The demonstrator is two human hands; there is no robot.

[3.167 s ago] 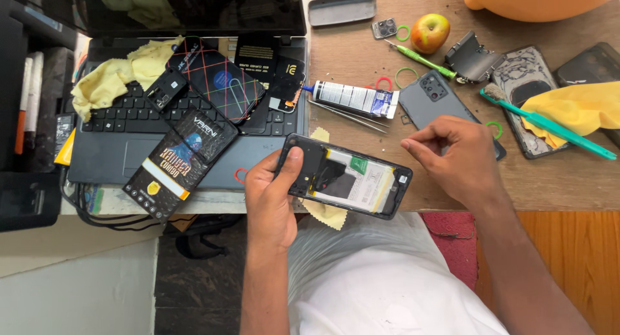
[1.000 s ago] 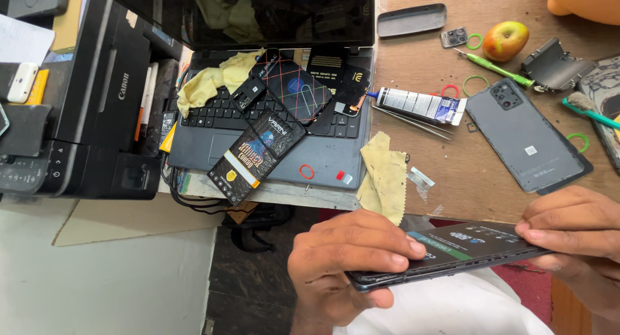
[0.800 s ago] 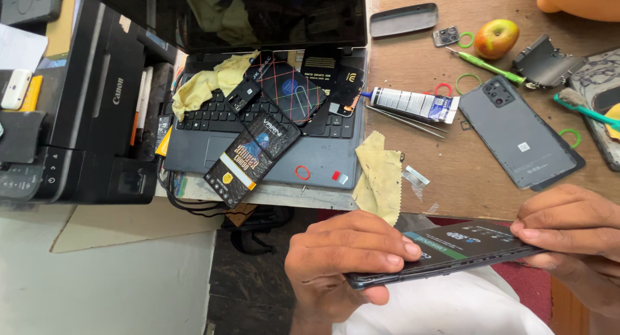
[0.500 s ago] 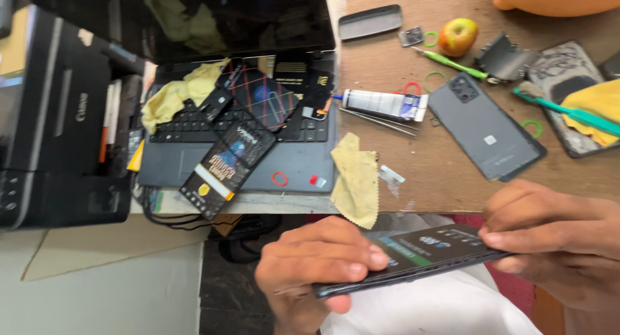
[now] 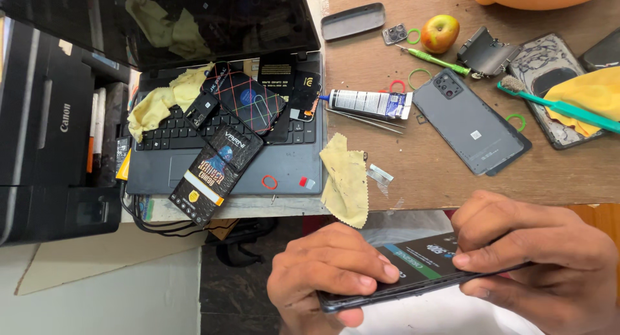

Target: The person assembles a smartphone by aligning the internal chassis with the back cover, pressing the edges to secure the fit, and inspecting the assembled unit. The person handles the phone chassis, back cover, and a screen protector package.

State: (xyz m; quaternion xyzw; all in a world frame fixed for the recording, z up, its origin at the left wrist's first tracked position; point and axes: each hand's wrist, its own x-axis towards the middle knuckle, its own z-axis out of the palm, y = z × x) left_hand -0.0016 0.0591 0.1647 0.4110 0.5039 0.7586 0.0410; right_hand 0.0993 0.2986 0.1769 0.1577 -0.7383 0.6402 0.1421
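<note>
- Holding an opened black phone (image 5: 423, 270) edge-on below the desk (image 5: 413, 173) edge, over my lap; its inner face is mostly hidden, and my right hand (image 5: 539, 257) is cut off by the frame.
- Left hand (image 5: 326, 274) fingers closed on its left end, right fingers pinching its right end.
- Long axis runs left-right, right end tilted slightly up.
- Nearby on desk: grey back cover (image 5: 470, 123), glue tube (image 5: 369, 103), yellow cloth (image 5: 347, 179), laptop (image 5: 226, 135).

Matt brown wooden tabletop (image 5: 439, 173); on it a smooth matt grey plastic phone back cover (image 5: 475, 125) and, nearer the laptop, a soft yellow cloth (image 5: 345, 177) with a nap.
</note>
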